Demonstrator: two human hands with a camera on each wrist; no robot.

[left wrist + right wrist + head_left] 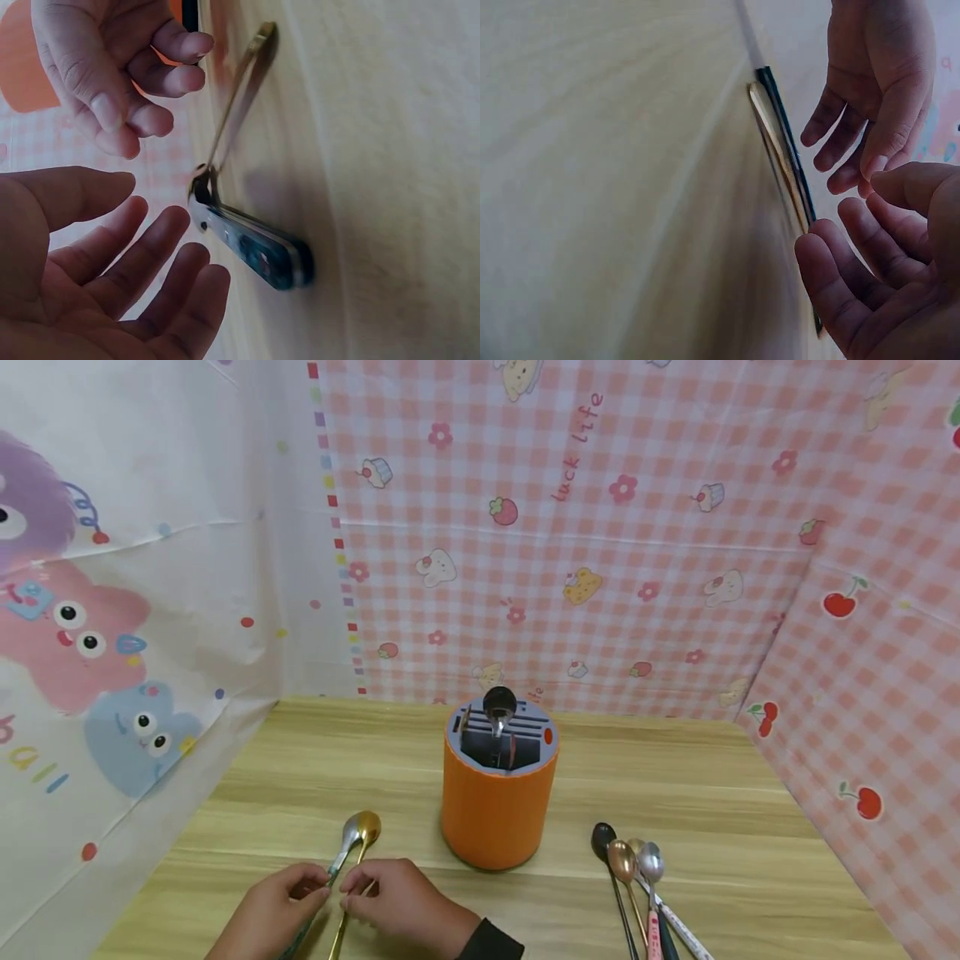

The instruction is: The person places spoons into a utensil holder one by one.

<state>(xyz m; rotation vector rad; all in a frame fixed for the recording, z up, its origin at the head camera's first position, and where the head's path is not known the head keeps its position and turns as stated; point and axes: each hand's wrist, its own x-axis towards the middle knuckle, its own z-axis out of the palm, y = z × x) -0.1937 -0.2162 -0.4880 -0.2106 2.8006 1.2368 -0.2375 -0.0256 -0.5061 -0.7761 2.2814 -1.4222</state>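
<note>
My left hand (273, 910) and right hand (408, 902) hover close together with loosely bent fingers, holding nothing. Under and between them, a silver spoon with a dark green handle (259, 251) and a gold spoon (367, 827) lie on the table. Their bowls sit side by side, pointing away from me. In the left wrist view, a gap shows between the left fingertips (176, 221) and the spoons. The right hand's fingers overlap the handles in the right wrist view; contact is unclear there.
An orange cylindrical holder (495, 818) with a slotted grey top stands mid-table, a spoon (498, 706) with a dark bowl sticking out. At right lie several spoons in a bunch, including a black one (602, 839) and a copper one (622, 860). Patterned cloths (570, 543) enclose the table.
</note>
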